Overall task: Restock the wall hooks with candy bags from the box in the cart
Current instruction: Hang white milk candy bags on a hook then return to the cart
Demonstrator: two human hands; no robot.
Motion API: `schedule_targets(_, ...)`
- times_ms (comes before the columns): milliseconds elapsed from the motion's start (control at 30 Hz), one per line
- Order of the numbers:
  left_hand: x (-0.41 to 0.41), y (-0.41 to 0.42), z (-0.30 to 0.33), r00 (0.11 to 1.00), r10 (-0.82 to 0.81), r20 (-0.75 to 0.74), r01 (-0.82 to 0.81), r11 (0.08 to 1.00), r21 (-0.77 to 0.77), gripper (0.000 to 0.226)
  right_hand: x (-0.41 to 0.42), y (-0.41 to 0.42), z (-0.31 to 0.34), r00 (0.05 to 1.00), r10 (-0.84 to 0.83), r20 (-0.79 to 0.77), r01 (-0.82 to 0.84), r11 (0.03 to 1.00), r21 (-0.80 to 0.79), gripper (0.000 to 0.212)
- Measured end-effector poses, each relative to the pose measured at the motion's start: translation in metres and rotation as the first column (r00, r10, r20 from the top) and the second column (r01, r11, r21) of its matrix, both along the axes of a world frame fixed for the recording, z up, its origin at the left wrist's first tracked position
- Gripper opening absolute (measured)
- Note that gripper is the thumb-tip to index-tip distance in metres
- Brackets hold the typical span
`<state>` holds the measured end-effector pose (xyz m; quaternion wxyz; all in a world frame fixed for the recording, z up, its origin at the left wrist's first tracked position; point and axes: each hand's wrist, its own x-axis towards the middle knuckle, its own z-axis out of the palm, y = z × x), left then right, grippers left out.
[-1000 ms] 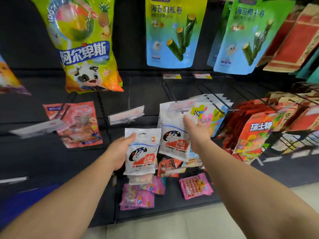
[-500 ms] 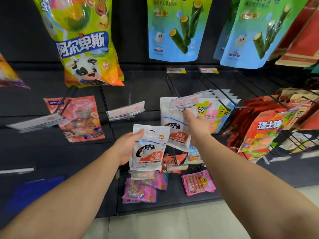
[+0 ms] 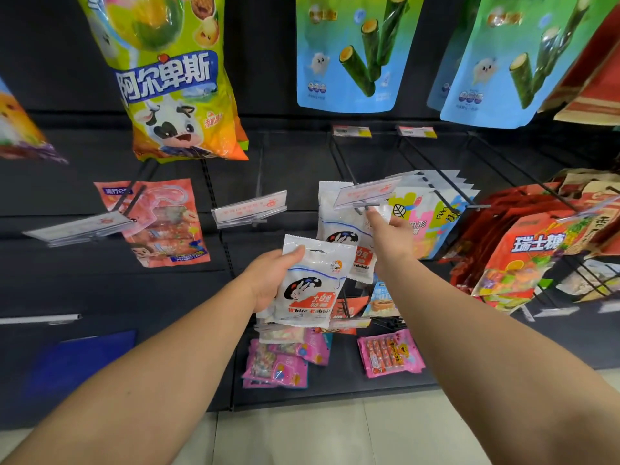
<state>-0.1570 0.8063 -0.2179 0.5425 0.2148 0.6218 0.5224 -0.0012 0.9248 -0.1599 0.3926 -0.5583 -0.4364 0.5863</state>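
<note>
A: The left hand (image 3: pixel 268 280) is gripping a White Rabbit candy bag (image 3: pixel 312 283) by its left edge, thumb over the top corner, holding it out in front of the dark wall panel (image 3: pixel 84 280), with more packets seemingly stacked behind it.

B: And the right hand (image 3: pixel 391 241)?

A: It is reaching up to the hook (image 3: pixel 365 207) under the clear price tag holder (image 3: pixel 367 193), fingers (image 3: pixel 372 218) pinching the top of a second white bag (image 3: pixel 339 229) that is hanging or being threaded there. I cannot tell whether its hole is fully on the prong.

B: So what is the risk?

A: If the prong is missing the hole, the bag is going to drop once the pinch loosens. The tag holder is sitting right over the tip, so it is likely blocking the view. Meanwhile the left grip is only on one edge, so the slick packets could be sliding out.
</note>
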Motion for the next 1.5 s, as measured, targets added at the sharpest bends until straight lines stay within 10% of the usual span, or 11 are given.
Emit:
schedule_targets(100,0.009,0.011,0.006,1.0,-0.015,-0.008,0.016,1.0,0.027,0.036,0.01,-0.003,-0.011,0.995,-0.098,-0.023,0.098,0.995,0.005,0.03)
schedule_targets(300,0.03,0.04,0.02,1.0,-0.021,-0.003,0.021,0.994,0.11,0.038,0.031,-0.007,-0.023,0.906,0.385,-0.179,-0.393,0.919,-0.014,0.036)
schedule_targets(900,0.049,0.068,0.047,0.971,0.154,-0.183,-0.145,0.987,0.061,0.02,0.014,0.004,0.004,0.983,0.173,-0.067,-0.17,0.985,0.037,0.017)
schedule_targets(1133,0.055,0.067,0.044,0.802,0.189,-0.566,-0.22,0.975,0.014,0.024,0.008,0.012,-0.012,0.986,0.053,0.156,-0.066,0.995,0.08,0.052)
schedule_targets(1500,0.024,-0.01,0.012,0.473,-0.271,-0.839,-0.024,0.947,-0.32,0.059,-0.002,-0.054,-0.059,0.856,0.249,0.453,-0.282,0.959,0.006,0.029)
